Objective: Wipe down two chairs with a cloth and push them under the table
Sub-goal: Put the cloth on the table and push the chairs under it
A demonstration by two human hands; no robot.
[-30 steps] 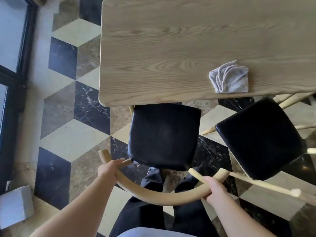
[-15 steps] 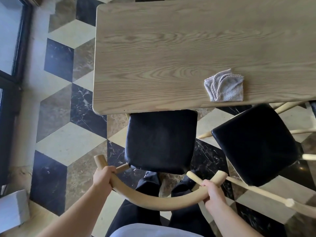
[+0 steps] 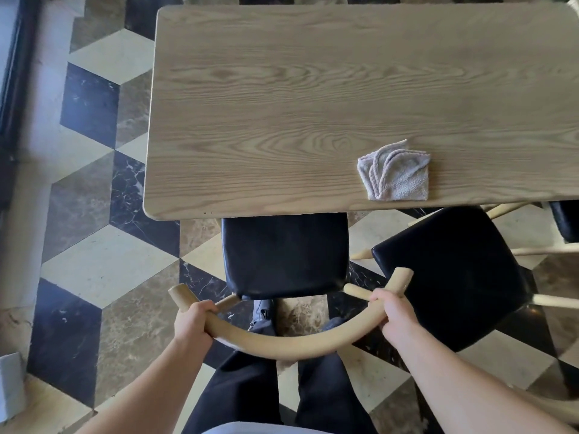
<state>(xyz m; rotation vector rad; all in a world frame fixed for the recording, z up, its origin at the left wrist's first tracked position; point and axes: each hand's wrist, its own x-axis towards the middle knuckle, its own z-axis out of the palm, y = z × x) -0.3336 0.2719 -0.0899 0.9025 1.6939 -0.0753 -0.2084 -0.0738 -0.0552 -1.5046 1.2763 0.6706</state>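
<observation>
Hands sit wide apart on the curved pale wooden backrest [image 3: 291, 346] of the black-cushioned chair [image 3: 283, 253]: left hand [image 3: 192, 322] and right hand [image 3: 393, 314] each curl round it, likely for a straight push under the light oak table [image 3: 282, 104], where the folded grey cloth [image 3: 395, 171] lies near the edge; second black-seated chair [image 3: 451, 274] stands angled beside; no writing visible

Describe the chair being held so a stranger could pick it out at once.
Start at the long wooden table and go to its near edge, left of the folded grey cloth. The chair there sits square to the table, the front of its black seat tucked under the edge. Unlike the angled chair to its right, its curved wooden backrest is gripped by the left hand and right hand.
</observation>
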